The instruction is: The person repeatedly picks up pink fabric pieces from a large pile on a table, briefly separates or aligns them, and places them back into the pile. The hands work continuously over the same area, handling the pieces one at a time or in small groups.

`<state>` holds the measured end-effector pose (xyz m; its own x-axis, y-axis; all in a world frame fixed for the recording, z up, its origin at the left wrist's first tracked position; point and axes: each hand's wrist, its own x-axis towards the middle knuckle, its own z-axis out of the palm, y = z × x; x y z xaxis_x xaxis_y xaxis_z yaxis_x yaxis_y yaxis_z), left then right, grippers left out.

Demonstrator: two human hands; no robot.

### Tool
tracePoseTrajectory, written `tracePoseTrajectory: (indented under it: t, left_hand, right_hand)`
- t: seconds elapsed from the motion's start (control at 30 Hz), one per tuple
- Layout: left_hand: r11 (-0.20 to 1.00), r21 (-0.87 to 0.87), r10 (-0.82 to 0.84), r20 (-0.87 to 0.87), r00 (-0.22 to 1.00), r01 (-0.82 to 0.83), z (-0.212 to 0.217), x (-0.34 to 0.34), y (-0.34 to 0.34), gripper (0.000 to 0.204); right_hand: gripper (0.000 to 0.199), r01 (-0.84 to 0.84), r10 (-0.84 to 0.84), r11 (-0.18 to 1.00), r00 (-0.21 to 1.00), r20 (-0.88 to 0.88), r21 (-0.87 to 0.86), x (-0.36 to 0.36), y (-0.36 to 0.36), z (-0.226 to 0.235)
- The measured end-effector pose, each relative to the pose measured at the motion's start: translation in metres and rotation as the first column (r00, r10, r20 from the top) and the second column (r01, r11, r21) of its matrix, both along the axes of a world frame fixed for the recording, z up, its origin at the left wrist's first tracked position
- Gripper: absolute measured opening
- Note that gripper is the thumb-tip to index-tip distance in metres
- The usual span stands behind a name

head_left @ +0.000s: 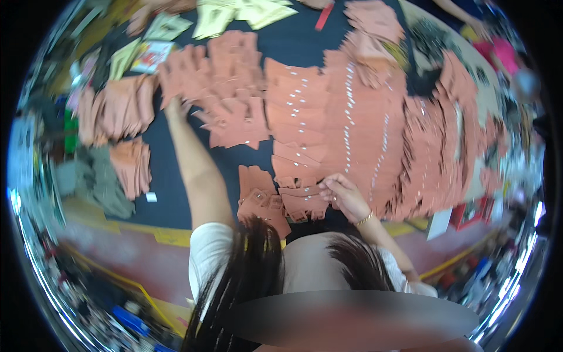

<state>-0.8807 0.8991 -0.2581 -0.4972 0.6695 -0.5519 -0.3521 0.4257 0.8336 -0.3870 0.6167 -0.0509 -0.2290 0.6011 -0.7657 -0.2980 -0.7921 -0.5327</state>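
Observation:
My left arm stretches far forward, and my left hand (175,107) is at the near edge of a spread of salmon-pink cut pieces (234,64), some with finger-like cutouts. Its fingers are blurred and partly hidden against them. Closer in, my right hand (346,198), with a gold bracelet at the wrist, has thumb and fingers drawn together over overlapping rows of flat salmon pieces (299,152) with small white tags. Whatever it pinches is too small to make out. Smaller salmon pieces (258,202) lie in front of me, between the two arms.
More tagged rows (375,141) cover the dark table (170,199) to the right. Stacked salmon bundles (120,108) and grey-green pieces (99,182) lie left. Pale yellow pieces (246,13) and a red strip (324,16) are at the back. Another person's arm (460,12) shows far right.

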Motion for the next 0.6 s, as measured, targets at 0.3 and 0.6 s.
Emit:
tracePoseTrajectory:
  t: [0.3,0.6]
  left_hand:
    - [0.944,-0.269,-0.273,-0.309,0.911,0.191,0.063,-0.007,-0.032,0.026]
    - [0.914,-0.319,-0.385,-0.484,0.786,0.251,0.171,0.073,-0.13,0.035]
  right_hand:
    - [0.017,-0.413,0.162,0.851,0.794,0.586,0.325,0.032,-0.015,0.01]
    - [0.014,-0.701,-0.43,0.688,-0.186,0.883,0.188,0.24,0.018,0.018]
